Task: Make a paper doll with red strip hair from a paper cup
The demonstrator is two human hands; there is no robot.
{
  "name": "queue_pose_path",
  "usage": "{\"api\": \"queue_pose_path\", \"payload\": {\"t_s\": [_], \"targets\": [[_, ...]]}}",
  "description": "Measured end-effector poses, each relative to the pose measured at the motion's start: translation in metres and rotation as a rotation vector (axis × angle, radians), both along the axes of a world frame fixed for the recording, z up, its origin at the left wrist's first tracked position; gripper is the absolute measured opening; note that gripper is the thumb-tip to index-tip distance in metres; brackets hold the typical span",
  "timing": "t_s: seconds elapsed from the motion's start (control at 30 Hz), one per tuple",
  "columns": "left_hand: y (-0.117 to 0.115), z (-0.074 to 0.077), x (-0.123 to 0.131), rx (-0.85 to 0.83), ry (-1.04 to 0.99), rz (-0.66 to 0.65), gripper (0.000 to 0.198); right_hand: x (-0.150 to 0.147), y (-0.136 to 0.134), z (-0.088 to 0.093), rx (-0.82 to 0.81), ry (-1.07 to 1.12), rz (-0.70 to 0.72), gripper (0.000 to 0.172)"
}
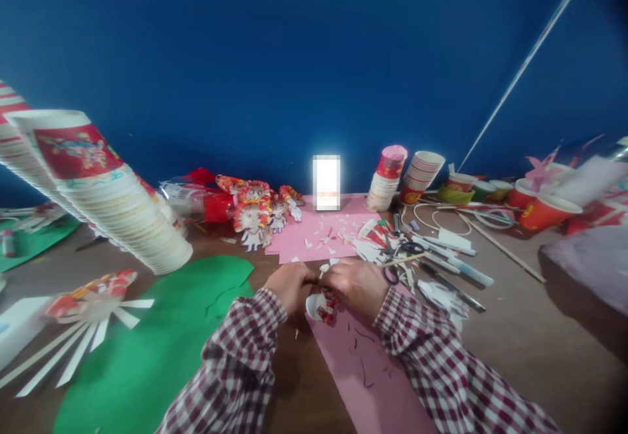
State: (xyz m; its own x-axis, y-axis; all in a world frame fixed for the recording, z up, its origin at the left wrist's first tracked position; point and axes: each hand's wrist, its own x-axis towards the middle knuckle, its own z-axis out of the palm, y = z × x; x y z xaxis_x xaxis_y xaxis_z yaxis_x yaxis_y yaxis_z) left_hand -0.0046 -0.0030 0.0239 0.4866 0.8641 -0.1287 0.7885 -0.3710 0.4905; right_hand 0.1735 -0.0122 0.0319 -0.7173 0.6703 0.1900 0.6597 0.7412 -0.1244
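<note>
A cut paper cup (pixel 314 307) with a red printed pattern is held low over the table between my two hands. My left hand (pixel 290 283) has its fingers pinched together at the cup's far left side. From the right, my right hand (pixel 357 283) is closed on the same cup, its fingertips close to the left ones. The fingers hide part of the cup. Beneath and in front of it lies a pink paper sheet (pixel 373 375) with dark pen marks. White paper scraps (pixel 367 251) and dark-handled scissors (pixel 391 275) are just beyond my right hand.
Green paper (pixel 161 336) and a strip-cut cup (pixel 93 296) lie left, below a leaning stack of cups (pixel 122 205). Paper figures (pixel 252 218) stand behind. More stacked cups (pixel 385 182), several pens (pixel 466 269), and orange cups (pixel 549 213) are on the right. A bright light (pixel 326 182) stands at the back.
</note>
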Motion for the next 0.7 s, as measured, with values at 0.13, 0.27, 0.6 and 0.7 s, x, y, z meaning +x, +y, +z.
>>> {"api": "queue_pose_path", "payload": {"t_s": [0.13,0.27,0.6,0.7], "targets": [[-0.001,0.002,0.000,0.023,0.004,-0.016,0.026,0.000,0.000,0.000,0.001,-0.006,-0.011,0.018],[0.000,-0.001,-0.001,0.098,-0.014,0.025,0.022,0.000,0.001,-0.003,0.016,0.026,-0.020,0.018],[0.001,-0.009,-0.004,0.111,-0.040,0.088,0.017,0.003,0.002,-0.006,-0.009,0.084,-0.063,0.023],[0.001,-0.008,-0.004,0.084,-0.042,0.093,0.018,0.005,0.003,-0.008,-0.020,0.102,-0.047,0.022]]}}
